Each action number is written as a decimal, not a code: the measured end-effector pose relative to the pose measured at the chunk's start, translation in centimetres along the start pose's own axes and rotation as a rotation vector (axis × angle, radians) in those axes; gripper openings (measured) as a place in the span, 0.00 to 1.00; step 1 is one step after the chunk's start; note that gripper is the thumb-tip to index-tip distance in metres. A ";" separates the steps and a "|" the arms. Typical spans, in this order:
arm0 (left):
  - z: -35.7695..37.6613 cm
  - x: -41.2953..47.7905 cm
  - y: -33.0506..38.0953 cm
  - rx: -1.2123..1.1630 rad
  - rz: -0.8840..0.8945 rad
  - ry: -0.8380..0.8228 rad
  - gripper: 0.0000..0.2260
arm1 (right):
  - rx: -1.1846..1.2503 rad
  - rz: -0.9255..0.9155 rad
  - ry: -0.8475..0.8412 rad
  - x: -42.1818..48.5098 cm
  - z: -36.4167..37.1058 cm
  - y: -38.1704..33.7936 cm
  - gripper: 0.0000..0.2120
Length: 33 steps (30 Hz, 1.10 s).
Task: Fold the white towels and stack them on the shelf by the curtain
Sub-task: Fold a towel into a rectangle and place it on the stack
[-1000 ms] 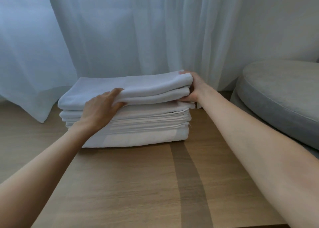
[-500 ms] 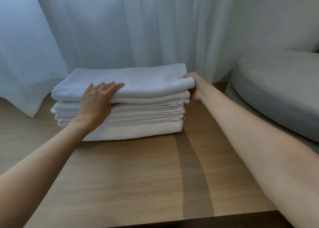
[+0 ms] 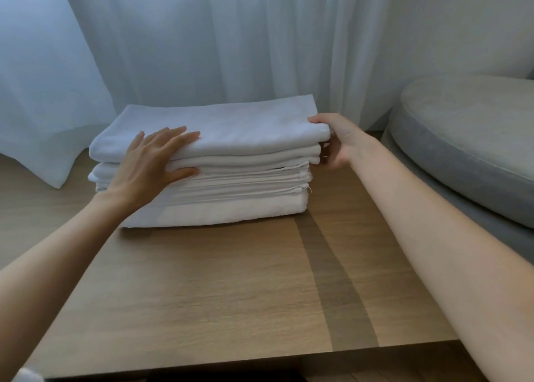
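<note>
The top towel (image 3: 231, 127) is held on the folded stack (image 3: 231, 199), just in front of the curtain (image 3: 216, 49).

At centre right of the frame, the right grip (image 3: 341, 142) is closed on the right end of the top towel: the thumb is laid on the upper corner and the fingers are curled in at the end of the layers below. At centre left, the left grip (image 3: 150, 165) is spread flat, with straight fingers resting on the front edge of the top towel and the thumb pressed against the front face of the stack a couple of layers down. Nothing is enclosed by it. The white towels are piled squarely in the middle of the frame on the wooden shelf (image 3: 216, 295), with the sheer curtain hanging just behind them. A grey cushion (image 3: 468, 139) is seen at the right edge, apart from the stack.
</note>
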<state>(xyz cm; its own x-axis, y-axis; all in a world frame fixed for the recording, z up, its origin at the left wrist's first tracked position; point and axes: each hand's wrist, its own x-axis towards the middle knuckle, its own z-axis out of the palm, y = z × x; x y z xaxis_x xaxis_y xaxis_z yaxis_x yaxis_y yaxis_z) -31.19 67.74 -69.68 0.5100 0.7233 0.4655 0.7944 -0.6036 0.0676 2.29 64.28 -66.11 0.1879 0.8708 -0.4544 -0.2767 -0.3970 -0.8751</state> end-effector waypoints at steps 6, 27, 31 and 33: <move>-0.4 -0.4 -0.8 0.121 0.022 -0.015 0.35 | 0.045 0.039 -0.107 -0.3 0.5 -1.0 0.17; -0.3 -0.9 -1.2 0.262 -0.144 0.054 0.30 | -0.099 -0.036 0.036 0.2 1.9 -0.2 0.12; -0.7 -1.2 -2.1 0.284 -0.226 0.025 0.32 | -0.326 -0.102 0.127 0.2 2.2 -0.4 0.24; -0.8 -1.0 -1.8 0.301 -0.245 0.029 0.32 | -0.343 -0.101 0.130 0.1 2.4 -0.6 0.24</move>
<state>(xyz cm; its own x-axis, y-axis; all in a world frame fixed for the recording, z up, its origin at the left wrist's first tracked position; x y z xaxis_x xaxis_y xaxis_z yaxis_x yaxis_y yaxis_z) -33.40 67.87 -69.60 0.2866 0.8216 0.4928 0.9551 -0.2854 -0.0797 0.23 65.25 -65.22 0.3224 0.8749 -0.3613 0.0767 -0.4046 -0.9113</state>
